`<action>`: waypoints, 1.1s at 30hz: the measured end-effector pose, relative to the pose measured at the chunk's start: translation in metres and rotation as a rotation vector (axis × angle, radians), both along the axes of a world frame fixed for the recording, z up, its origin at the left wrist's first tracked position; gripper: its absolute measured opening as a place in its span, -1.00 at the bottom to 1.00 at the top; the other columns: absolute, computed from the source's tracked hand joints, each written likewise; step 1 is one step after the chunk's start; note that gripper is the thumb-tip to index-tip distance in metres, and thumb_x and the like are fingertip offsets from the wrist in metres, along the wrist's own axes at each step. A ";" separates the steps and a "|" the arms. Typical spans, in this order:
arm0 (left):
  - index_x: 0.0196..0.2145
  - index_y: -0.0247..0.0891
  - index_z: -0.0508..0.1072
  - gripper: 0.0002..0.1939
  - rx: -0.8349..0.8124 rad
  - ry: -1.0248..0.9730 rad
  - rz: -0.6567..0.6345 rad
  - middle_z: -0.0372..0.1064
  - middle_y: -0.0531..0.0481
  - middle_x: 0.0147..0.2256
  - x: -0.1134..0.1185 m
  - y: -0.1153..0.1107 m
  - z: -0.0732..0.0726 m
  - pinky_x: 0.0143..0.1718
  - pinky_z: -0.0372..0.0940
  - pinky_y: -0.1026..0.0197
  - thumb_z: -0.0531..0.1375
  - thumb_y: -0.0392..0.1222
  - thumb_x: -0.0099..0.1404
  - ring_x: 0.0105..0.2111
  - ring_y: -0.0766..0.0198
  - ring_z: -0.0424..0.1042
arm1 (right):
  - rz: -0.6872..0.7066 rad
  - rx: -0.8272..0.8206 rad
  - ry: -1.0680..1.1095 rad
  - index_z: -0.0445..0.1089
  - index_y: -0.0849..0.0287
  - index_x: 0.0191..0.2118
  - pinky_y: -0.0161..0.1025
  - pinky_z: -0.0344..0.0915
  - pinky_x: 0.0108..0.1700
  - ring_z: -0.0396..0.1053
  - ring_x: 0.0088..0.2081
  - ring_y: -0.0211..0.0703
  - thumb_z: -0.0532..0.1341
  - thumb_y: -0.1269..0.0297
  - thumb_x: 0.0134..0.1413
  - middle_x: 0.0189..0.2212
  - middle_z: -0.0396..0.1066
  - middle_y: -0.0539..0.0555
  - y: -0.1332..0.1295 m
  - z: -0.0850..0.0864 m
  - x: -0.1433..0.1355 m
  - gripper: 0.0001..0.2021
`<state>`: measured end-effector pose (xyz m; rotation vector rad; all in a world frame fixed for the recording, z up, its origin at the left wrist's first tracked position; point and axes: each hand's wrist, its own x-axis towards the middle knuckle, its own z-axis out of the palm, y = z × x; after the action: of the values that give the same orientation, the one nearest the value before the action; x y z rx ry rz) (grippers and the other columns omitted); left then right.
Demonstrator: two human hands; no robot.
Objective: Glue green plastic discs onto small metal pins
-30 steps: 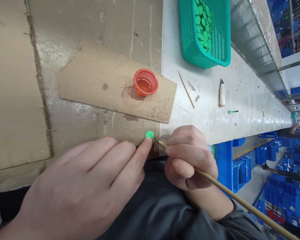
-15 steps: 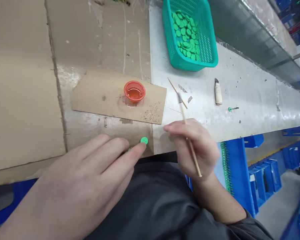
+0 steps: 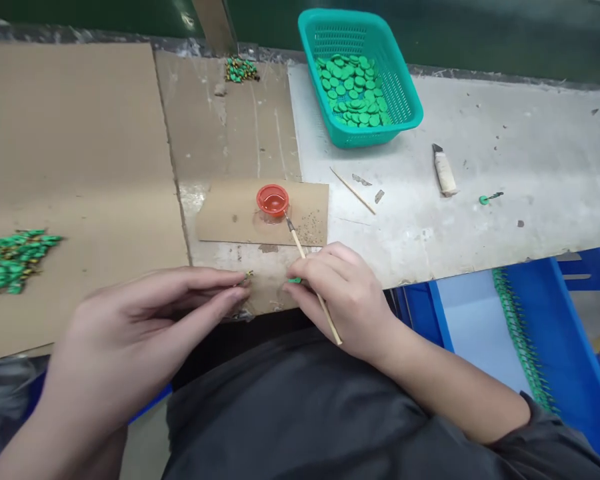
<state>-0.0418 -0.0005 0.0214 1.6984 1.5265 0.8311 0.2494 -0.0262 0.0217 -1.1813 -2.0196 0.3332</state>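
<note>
My left hand (image 3: 155, 320) pinches a tiny green and yellow piece (image 3: 249, 274) between thumb and fingertips, near the table's front edge. Just right of it, my right hand (image 3: 337, 290) grips a small green disc (image 3: 295, 280) at its fingertips. A thin wooden brush (image 3: 301, 251) also lies in my right hand, its dark tip pointing up beside a small red cup (image 3: 273, 201). Clear reddish liquid shows in the cup, which stands on a cardboard strip (image 3: 220, 213).
Behind stands a teal basket (image 3: 360, 138) of green discs. Small green and yellow pieces are piled at left (image 3: 17, 260) and at back (image 3: 241, 69). A wooden stick (image 3: 353, 191), a wrapped blade (image 3: 445, 173) and a green disc with a dark stem (image 3: 484, 200) lie rightward.
My left hand has lifted from the disc and now pinches a tiny piece. My right hand has moved left and taken the green disc. The view has turned and shifted.
</note>
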 end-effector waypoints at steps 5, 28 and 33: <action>-0.05 0.00 0.85 -0.81 0.063 -0.060 -0.100 0.80 0.04 -0.05 0.011 0.001 0.022 -0.01 0.73 0.34 0.61 0.05 0.46 -0.18 0.21 0.81 | 0.009 0.120 0.242 0.54 0.21 0.06 -0.11 0.61 -0.01 0.63 -0.20 -0.13 0.40 0.49 0.55 -0.19 0.72 0.10 -0.005 0.006 -0.007 -0.88; -0.07 0.08 0.85 -0.91 0.141 -0.063 -0.141 0.74 0.05 -0.09 0.064 -0.004 0.018 0.04 0.68 0.22 0.50 -0.14 0.56 -0.05 0.22 0.72 | -0.009 0.017 0.442 0.53 0.06 0.21 -0.15 0.78 0.15 0.80 0.05 -0.17 0.24 0.52 0.67 0.05 0.76 0.05 0.001 0.008 0.041 -0.76; 0.05 0.09 0.82 -0.79 0.229 0.027 -0.183 0.75 0.09 0.00 0.065 -0.007 0.010 0.13 0.62 0.16 0.47 -0.22 0.57 -0.03 0.23 0.72 | 0.011 -0.005 0.519 0.36 0.04 0.28 -0.25 0.77 0.03 0.79 -0.05 -0.24 0.23 0.44 0.72 0.08 0.64 0.04 0.011 -0.005 0.030 -0.78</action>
<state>0.0229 -0.0073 0.0311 1.9881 1.3089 0.9170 0.2798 -0.0152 0.0171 -0.9639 -1.5722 0.5839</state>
